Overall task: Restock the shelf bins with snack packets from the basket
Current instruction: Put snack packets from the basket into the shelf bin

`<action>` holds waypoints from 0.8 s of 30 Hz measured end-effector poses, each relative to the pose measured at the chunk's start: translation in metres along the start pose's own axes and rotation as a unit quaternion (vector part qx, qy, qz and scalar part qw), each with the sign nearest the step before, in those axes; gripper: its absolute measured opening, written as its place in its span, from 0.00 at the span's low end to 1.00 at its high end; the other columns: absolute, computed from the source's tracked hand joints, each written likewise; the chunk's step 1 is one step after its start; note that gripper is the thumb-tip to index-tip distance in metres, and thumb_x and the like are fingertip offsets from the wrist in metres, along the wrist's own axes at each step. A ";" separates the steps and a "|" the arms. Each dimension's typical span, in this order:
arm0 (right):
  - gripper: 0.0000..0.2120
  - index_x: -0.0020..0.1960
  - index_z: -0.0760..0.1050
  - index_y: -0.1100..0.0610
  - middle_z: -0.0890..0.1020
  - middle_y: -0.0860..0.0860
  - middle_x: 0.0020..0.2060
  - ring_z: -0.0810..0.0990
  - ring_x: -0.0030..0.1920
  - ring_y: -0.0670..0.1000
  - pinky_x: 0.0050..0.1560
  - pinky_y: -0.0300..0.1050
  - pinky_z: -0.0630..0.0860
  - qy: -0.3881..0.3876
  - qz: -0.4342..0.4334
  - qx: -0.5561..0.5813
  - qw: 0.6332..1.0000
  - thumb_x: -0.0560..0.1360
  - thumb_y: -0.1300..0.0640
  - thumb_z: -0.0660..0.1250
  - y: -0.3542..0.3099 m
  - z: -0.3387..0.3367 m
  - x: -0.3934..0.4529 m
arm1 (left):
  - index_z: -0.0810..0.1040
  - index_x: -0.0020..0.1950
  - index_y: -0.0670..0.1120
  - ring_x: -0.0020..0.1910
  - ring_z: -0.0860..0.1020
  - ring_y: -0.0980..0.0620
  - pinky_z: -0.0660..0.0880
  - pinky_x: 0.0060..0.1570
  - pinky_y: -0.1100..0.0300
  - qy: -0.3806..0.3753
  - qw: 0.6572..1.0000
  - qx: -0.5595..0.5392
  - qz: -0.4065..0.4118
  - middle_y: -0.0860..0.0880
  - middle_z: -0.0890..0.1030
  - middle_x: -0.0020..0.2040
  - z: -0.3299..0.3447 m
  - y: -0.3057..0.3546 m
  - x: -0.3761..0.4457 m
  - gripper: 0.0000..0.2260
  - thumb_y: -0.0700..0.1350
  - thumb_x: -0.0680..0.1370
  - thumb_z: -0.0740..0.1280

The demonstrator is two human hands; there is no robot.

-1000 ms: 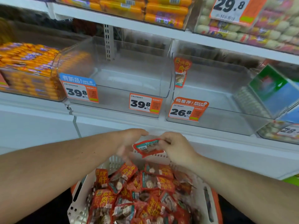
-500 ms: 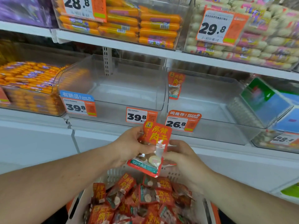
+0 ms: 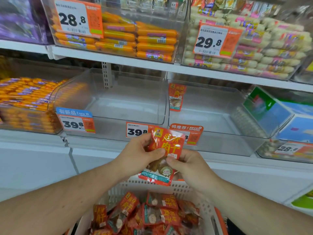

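Lifted a little since half a second ago, the red snack packet (image 3: 166, 153) now stands upright in front of the price tags, with its top edge over the 39.8 tag (image 3: 137, 131) and the shelf looming nearer in view. White shelving (image 3: 118, 61) fills the picture from nine o'clock to three o'clock; on its middle level two clear bins sit side by side, the left bin (image 3: 118, 106) at about eleven o'clock from the hands and the right bin (image 3: 211, 116) at about one o'clock, a sample packet (image 3: 176, 97) fixed at the wall between them. At six o'clock the white basket (image 3: 186, 192) holds a heap of matching red packets (image 3: 149, 216). Just above its far rim, both hands hold the raised packet: the left hand (image 3: 138, 155) pinches the packet's left edge with thumb on the front and fingers curled behind, and the right hand (image 3: 188, 165) grips the lower right side, thumb pressed on the front. Orange sausage sticks (image 3: 25, 99) fill the bin at nine o'clock.
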State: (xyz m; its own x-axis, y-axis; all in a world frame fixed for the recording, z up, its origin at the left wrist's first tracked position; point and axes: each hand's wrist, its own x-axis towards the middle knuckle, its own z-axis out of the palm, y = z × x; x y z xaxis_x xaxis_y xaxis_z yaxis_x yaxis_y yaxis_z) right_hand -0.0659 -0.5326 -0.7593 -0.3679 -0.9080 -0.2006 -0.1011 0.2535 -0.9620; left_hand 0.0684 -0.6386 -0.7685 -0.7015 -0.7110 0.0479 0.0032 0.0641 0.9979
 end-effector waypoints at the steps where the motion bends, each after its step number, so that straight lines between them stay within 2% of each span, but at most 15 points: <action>1: 0.07 0.47 0.83 0.55 0.87 0.50 0.41 0.85 0.39 0.48 0.34 0.41 0.76 0.006 -0.002 -0.009 1.000 0.79 0.60 0.66 -0.004 -0.003 0.000 | 0.81 0.54 0.46 0.48 0.84 0.50 0.80 0.48 0.56 -0.002 1.000 0.011 0.001 0.49 0.86 0.49 0.000 0.005 0.003 0.08 0.38 0.75 0.71; 4: 0.07 0.46 0.83 0.58 0.86 0.55 0.42 0.84 0.38 0.51 0.34 0.43 0.76 0.000 0.008 0.020 1.000 0.79 0.62 0.66 -0.022 -0.014 0.003 | 0.82 0.47 0.48 0.43 0.84 0.56 0.78 0.42 0.63 -0.029 0.996 0.079 0.008 0.52 0.86 0.43 0.001 0.030 0.016 0.02 0.42 0.76 0.71; 5: 0.07 0.46 0.82 0.59 0.86 0.56 0.43 0.84 0.38 0.52 0.36 0.44 0.77 -0.008 0.020 0.049 0.999 0.79 0.62 0.65 -0.031 -0.019 0.005 | 0.82 0.45 0.48 0.41 0.83 0.58 0.77 0.40 0.64 -0.021 0.993 0.112 0.019 0.52 0.86 0.42 0.001 0.039 0.023 0.03 0.45 0.77 0.70; 7: 0.08 0.49 0.82 0.61 0.86 0.57 0.45 0.83 0.41 0.53 0.39 0.45 0.79 -0.029 0.051 0.125 0.990 0.79 0.63 0.63 -0.049 -0.031 0.009 | 0.81 0.41 0.46 0.35 0.79 0.57 0.75 0.37 0.58 0.052 0.973 0.212 0.073 0.50 0.84 0.37 -0.002 0.052 0.042 0.13 0.53 0.79 0.66; 9: 0.11 0.57 0.80 0.64 0.85 0.59 0.50 0.83 0.44 0.55 0.38 0.44 0.81 -0.039 0.073 0.183 0.980 0.80 0.62 0.62 -0.067 -0.047 0.015 | 0.78 0.39 0.47 0.32 0.75 0.54 0.71 0.36 0.56 0.148 0.935 0.295 0.128 0.51 0.81 0.35 -0.007 0.062 0.064 0.16 0.57 0.79 0.62; 11: 0.12 0.58 0.79 0.64 0.85 0.57 0.47 0.84 0.40 0.52 0.32 0.41 0.80 -0.025 0.094 0.220 0.971 0.80 0.61 0.61 -0.079 -0.062 0.022 | 0.77 0.41 0.53 0.37 0.76 0.56 0.70 0.40 0.58 0.183 0.916 0.328 0.143 0.55 0.81 0.40 -0.013 0.069 0.089 0.10 0.53 0.80 0.62; 12: 0.10 0.55 0.80 0.62 0.85 0.56 0.43 0.84 0.35 0.50 0.29 0.39 0.79 -0.008 0.103 0.231 0.967 0.79 0.62 0.61 -0.084 -0.069 0.027 | 0.78 0.46 0.54 0.40 0.76 0.56 0.71 0.44 0.59 0.178 0.913 0.343 0.133 0.56 0.81 0.45 -0.015 0.070 0.101 0.06 0.52 0.80 0.63; 13: 0.09 0.51 0.81 0.61 0.85 0.54 0.40 0.83 0.33 0.48 0.28 0.38 0.78 0.012 0.110 0.235 0.966 0.79 0.62 0.62 -0.087 -0.077 0.034 | 0.79 0.53 0.53 0.45 0.76 0.55 0.72 0.49 0.58 0.167 0.910 0.360 0.118 0.55 0.80 0.52 -0.016 0.068 0.115 0.06 0.51 0.80 0.63; 15: 0.07 0.48 0.79 0.58 0.83 0.53 0.39 0.80 0.34 0.47 0.30 0.37 0.76 0.048 0.120 0.225 0.966 0.79 0.62 0.62 -0.093 -0.091 0.053 | 0.76 0.65 0.49 0.56 0.76 0.50 0.72 0.60 0.55 0.133 0.913 0.375 0.091 0.50 0.76 0.63 -0.013 0.064 0.140 0.16 0.52 0.79 0.65; 18: 0.07 0.45 0.75 0.55 0.79 0.52 0.38 0.73 0.33 0.47 0.27 0.36 0.69 0.103 0.132 0.175 0.970 0.80 0.59 0.61 -0.093 -0.107 0.093 | 0.68 0.74 0.47 0.68 0.70 0.47 0.67 0.68 0.53 0.091 0.925 0.360 0.082 0.47 0.68 0.72 -0.005 0.061 0.166 0.27 0.54 0.77 0.68; 21: 0.06 0.43 0.74 0.54 0.78 0.52 0.36 0.68 0.30 0.47 0.30 0.40 0.60 0.158 0.097 0.053 0.981 0.79 0.59 0.65 -0.089 -0.113 0.136 | 0.66 0.75 0.46 0.70 0.67 0.50 0.64 0.69 0.58 0.072 0.924 0.365 0.084 0.48 0.66 0.72 -0.005 0.049 0.181 0.29 0.50 0.76 0.70; 24: 0.07 0.40 0.74 0.55 0.75 0.52 0.32 0.65 0.29 0.48 0.30 0.40 0.58 0.169 0.037 -0.086 0.981 0.76 0.60 0.69 -0.085 -0.113 0.175 | 0.65 0.75 0.44 0.71 0.64 0.53 0.57 0.67 0.65 0.063 0.958 0.265 0.088 0.51 0.64 0.70 -0.003 0.032 0.185 0.27 0.41 0.77 0.68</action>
State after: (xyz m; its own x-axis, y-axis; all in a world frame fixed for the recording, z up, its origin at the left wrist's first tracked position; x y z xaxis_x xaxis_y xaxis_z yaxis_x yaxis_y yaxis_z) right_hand -0.2258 -0.6755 -0.6919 -0.6623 -0.7303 -0.1675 -0.2074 0.3936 -0.8956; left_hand -0.0592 -0.7704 -0.7273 -0.6315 -0.7335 0.2515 -0.2729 0.5139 0.8133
